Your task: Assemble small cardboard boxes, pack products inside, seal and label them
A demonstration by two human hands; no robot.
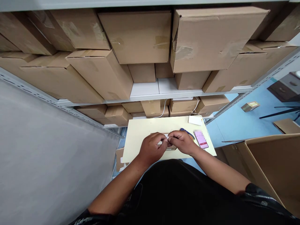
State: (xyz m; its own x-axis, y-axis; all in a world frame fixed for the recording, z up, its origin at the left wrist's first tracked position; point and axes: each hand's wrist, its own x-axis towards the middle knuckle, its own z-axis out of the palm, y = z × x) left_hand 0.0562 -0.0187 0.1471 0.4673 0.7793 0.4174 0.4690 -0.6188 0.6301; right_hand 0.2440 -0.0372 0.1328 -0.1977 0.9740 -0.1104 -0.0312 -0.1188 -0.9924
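Above the pale yellow table point(138, 134), my left hand point(152, 147) and my right hand point(181, 141) meet fingertip to fingertip. Both are closed in a pinch on a small white piece point(167, 137), too small and too covered for me to tell its kind. Under them lies a small cardboard box point(172, 148), mostly hidden by the fingers; a pale patch shows on its near side. Just beyond my right hand sits a blue and orange item point(190, 133), partly covered. A phone point(201, 139) with a pink screen lies to its right.
A white power-strip-like block point(195, 120) with a cable is at the table's back right corner. Shelves point(150, 97) packed with cardboard boxes point(145, 34) rise in front. A grey wall point(51, 150) stands left; a large open carton point(248, 159) is at my right.
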